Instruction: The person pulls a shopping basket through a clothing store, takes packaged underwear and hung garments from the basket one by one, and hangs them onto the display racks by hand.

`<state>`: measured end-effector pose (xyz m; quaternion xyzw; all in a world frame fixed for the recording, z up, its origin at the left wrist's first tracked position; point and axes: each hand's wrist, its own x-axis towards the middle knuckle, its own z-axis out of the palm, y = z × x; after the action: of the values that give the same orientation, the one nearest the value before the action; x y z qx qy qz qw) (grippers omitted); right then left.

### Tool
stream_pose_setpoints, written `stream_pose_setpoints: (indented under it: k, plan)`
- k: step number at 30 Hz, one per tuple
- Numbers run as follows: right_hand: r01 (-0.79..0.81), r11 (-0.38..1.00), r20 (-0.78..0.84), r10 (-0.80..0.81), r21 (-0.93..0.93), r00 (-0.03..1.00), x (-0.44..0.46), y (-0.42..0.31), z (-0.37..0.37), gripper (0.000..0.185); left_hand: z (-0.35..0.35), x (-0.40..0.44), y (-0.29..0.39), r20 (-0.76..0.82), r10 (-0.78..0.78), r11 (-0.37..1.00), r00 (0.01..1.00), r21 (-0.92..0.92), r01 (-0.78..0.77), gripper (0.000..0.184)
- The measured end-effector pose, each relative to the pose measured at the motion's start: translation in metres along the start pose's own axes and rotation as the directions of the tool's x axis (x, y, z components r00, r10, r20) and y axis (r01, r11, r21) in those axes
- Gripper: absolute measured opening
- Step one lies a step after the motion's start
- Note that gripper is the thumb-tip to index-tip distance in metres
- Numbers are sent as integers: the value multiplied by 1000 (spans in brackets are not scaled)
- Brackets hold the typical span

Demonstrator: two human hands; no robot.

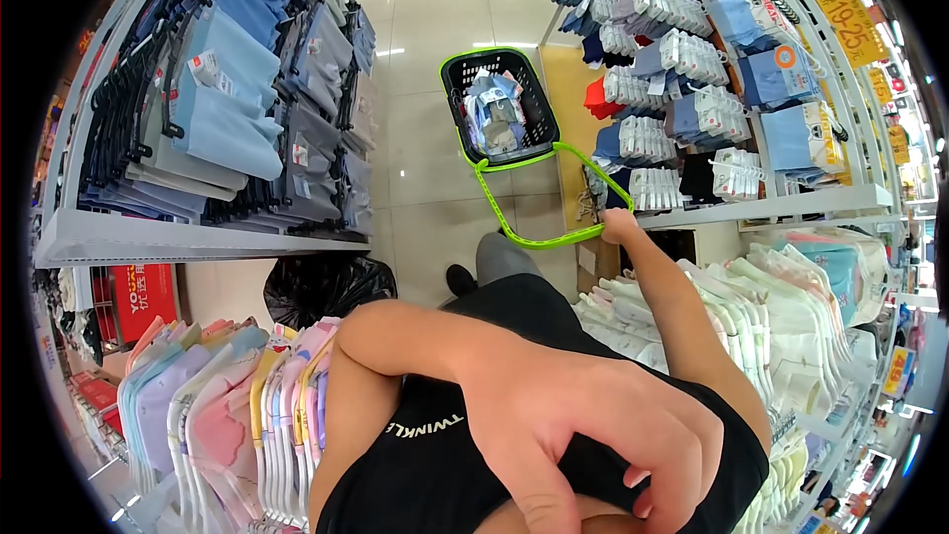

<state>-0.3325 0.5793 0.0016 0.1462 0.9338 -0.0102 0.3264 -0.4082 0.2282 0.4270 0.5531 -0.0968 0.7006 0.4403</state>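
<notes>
My right hand (620,225), out in front and to the right, is closed round the green handle (499,206) of a black shopping basket (537,119). The basket is over the tiled floor and tilts toward me. Inside lie several packaged garments (496,111), some blue and some grey, too small to make out exactly. My left hand (593,415) is close to the camera, in front of my black top (435,465). Its fingers bend downward, with the thumb apart from them, and nothing shows between them. The lower fingertips are partly hidden.
Racks of hanging blue and grey garments (232,89) line the left side. On the right hang socks or small clothes (652,84) on white clips. Baby clothes on hangers (222,415) flank me at both sides. A black plastic bag (329,289) sits at the left rack's end.
</notes>
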Motion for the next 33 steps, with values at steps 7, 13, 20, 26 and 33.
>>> stream_pose_setpoints:
  k: [7, 13, 20, 26, 33]
  plan:
    - [20, 999, 10, -21, 37, 1000, -17, 18, 38, 22, -49, 4, 21, 33, 32, 999, 999, -34, -31, 48]
    - [27, 1000, 126, -26, -4, 992, -22, 36, 60, 16, -120, 13, 50, -41, -86, 990, 995, -120, 80, 47]
    - [13, 1000, -22, -12, 14, 1000, -23, 43, 54, 10, -242, 50, 84, 55, -305, 892, 951, -333, 306, 45]
    - [-250, 961, -232, 271, 117, 934, -33, 14, 12, 10, -320, 86, 94, 178, -349, 806, 920, -443, 392, 35]
    - [-567, 666, -214, 718, 484, 662, -33, -23, -30, 17, -393, 92, 104, 297, -483, 791, 824, -257, 556, 20]
